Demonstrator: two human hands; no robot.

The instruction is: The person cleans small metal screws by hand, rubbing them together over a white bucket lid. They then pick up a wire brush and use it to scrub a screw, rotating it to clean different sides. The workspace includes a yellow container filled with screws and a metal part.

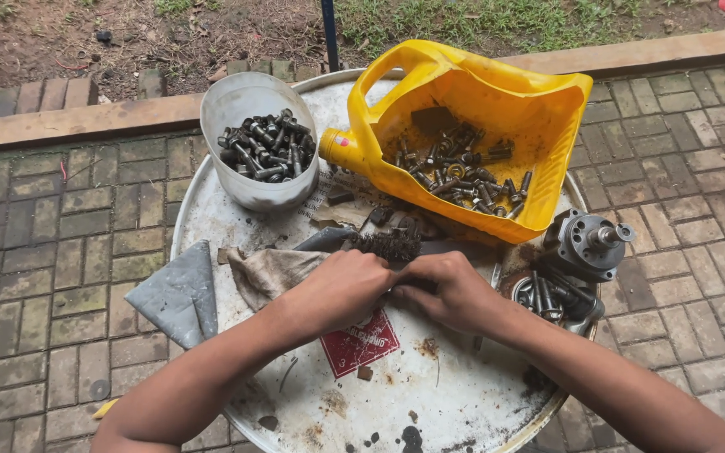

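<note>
Brick paving surrounds a drum lid [430,394] serving as a workbench, where left hand [341,289] and right hand [455,291] pinch something hidden, 2 bolt tubs within reach.

Two bare forearms come in from the bottom edge and end above the red label [359,342] on the drum lid. No sleeve, glove, watch, band or ring shows on either arm. The left hand [341,289], up and left of the label, shows its back and knuckles, the fingers curled under. The right hand [455,294], up and right of the label, shows its back too, with dark grime on the knuckles and fingers. Both arms are lean, with smudges of dirt along them.
</note>
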